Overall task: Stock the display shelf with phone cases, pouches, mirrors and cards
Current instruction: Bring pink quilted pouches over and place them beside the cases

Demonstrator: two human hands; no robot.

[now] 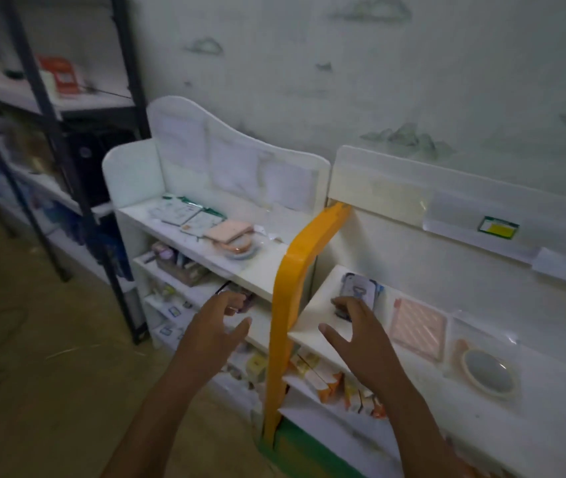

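My right hand [360,334] hovers spread over the top shelf [312,317] of the right display unit, fingers loose, fingertips just at the near end of a small stack of phone cases [360,286]; I cannot tell whether they touch it, and I am gripping nothing. My left hand [216,326] is also spread and empty, reaching toward a dark item [240,298] on a lower shelf of the left unit; it is too blurred for me to name.

A fair part of the stocking looks done. On the right shelf, beyond the cases, a pink quilted pouch [417,327] lies flat, and further right a round mirror [488,372] rests on its back. The left unit's top shelf [267,267] carries flat cards [185,213] and a pink pouch [229,231] lying over what seems to be another small mirror. The lower shelves of both units hold small boxes and packets I cannot read.

What is left, as I judge it: much of both top shelves is still bare. I see no supply of fresh stock here, so how much remains I cannot say.
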